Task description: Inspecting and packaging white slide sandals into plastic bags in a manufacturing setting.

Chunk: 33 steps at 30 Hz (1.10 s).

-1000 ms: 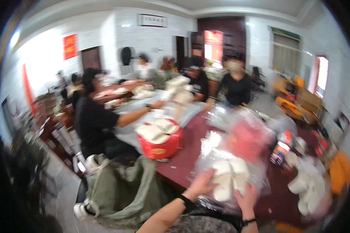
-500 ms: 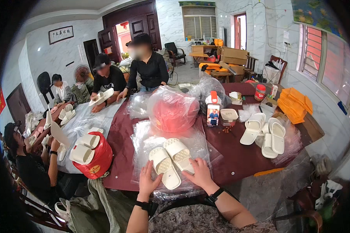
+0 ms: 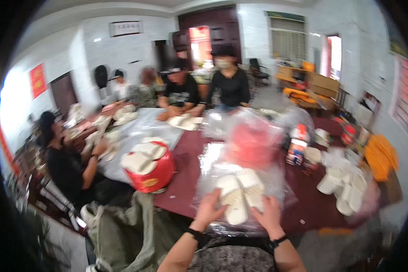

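Observation:
A pair of white slippers lies on a clear plastic bag spread over the dark red table right in front of me. My left hand rests on the left slipper's near end, fingers spread over it. My right hand lies flat beside the right slipper, touching its edge and the plastic. Both wrists wear dark bands. The frame is blurred, so I cannot see whether either hand actually grips a slipper.
A red bucket with white slippers stands to the left, a red bundle in plastic behind. More white slippers lie at right. Several people sit around the table. A green sack hangs at my lower left.
The view has swung right then back left across the room. My hands have stayed on the slippers and plastic the whole time, moving closer together.

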Each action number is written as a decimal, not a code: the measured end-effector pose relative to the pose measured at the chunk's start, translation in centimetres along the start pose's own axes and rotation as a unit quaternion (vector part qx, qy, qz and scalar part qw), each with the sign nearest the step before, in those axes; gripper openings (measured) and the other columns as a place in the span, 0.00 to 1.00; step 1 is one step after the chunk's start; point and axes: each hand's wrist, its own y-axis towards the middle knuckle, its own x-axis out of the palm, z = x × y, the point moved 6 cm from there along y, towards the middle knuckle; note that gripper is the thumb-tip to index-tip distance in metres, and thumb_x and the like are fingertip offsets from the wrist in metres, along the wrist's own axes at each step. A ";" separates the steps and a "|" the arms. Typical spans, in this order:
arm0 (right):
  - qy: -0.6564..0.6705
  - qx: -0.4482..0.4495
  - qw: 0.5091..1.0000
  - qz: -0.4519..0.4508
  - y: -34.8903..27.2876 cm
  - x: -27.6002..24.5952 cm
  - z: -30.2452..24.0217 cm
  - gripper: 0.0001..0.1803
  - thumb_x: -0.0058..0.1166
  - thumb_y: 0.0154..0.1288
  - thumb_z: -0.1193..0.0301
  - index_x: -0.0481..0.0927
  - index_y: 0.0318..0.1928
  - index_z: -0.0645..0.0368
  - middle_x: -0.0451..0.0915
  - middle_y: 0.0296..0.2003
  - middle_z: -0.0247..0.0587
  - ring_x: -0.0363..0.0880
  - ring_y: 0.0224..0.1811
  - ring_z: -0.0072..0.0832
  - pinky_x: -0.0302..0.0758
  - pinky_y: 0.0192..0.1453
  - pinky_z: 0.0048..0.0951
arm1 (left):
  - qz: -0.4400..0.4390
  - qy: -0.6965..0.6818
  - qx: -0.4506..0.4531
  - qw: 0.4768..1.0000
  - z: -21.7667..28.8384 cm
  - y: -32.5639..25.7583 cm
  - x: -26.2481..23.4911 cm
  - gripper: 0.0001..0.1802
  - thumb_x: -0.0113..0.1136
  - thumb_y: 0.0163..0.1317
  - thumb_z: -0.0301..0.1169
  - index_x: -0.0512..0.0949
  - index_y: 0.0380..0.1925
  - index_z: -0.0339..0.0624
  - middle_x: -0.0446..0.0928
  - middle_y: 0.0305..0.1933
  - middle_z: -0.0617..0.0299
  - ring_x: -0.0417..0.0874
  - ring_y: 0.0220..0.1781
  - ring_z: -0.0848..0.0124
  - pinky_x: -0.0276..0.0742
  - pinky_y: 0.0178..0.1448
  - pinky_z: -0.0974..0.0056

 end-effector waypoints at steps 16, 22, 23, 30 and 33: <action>0.002 0.000 1.000 0.003 0.0 0.7 1.1 0.38 0.72 0.54 0.56 0.75 0.60 0.67 0.70 0.51 0.55 0.67 0.57 0.53 0.68 0.62 0.51 | 0.003 -0.006 -0.002 1.000 1.3 0.4 -0.6 0.43 0.67 0.62 0.46 0.63 0.73 0.42 0.67 0.73 0.39 0.70 0.72 0.45 0.59 0.79 0.45; -0.003 0.000 1.000 0.008 -0.3 0.7 1.1 0.38 0.72 0.54 0.56 0.75 0.59 0.67 0.69 0.52 0.54 0.67 0.57 0.53 0.69 0.62 0.50 | 0.008 -0.011 0.006 1.000 1.2 0.1 -0.4 0.42 0.66 0.63 0.47 0.63 0.73 0.43 0.67 0.72 0.40 0.70 0.70 0.42 0.61 0.77 0.45; -0.002 -0.001 1.000 0.008 -0.3 0.7 1.1 0.38 0.72 0.54 0.56 0.75 0.59 0.67 0.69 0.52 0.54 0.67 0.57 0.53 0.69 0.62 0.50 | 0.008 -0.010 0.006 1.000 1.3 0.2 -0.5 0.42 0.66 0.63 0.47 0.63 0.73 0.43 0.67 0.72 0.40 0.70 0.70 0.42 0.61 0.77 0.45; -0.007 -0.006 1.000 0.012 -0.3 0.6 1.1 0.37 0.71 0.54 0.56 0.75 0.59 0.67 0.69 0.51 0.53 0.67 0.56 0.52 0.69 0.60 0.50 | 0.018 -0.011 0.013 1.000 1.6 0.2 -0.7 0.42 0.66 0.63 0.46 0.64 0.73 0.42 0.68 0.72 0.40 0.71 0.70 0.42 0.62 0.76 0.45; -0.004 -0.003 1.000 0.010 -0.3 0.5 1.1 0.37 0.71 0.55 0.56 0.75 0.59 0.67 0.70 0.51 0.53 0.68 0.56 0.52 0.69 0.60 0.50 | 0.011 -0.011 0.005 1.000 1.6 0.2 -0.7 0.42 0.66 0.63 0.46 0.63 0.73 0.42 0.67 0.72 0.39 0.71 0.70 0.42 0.61 0.77 0.45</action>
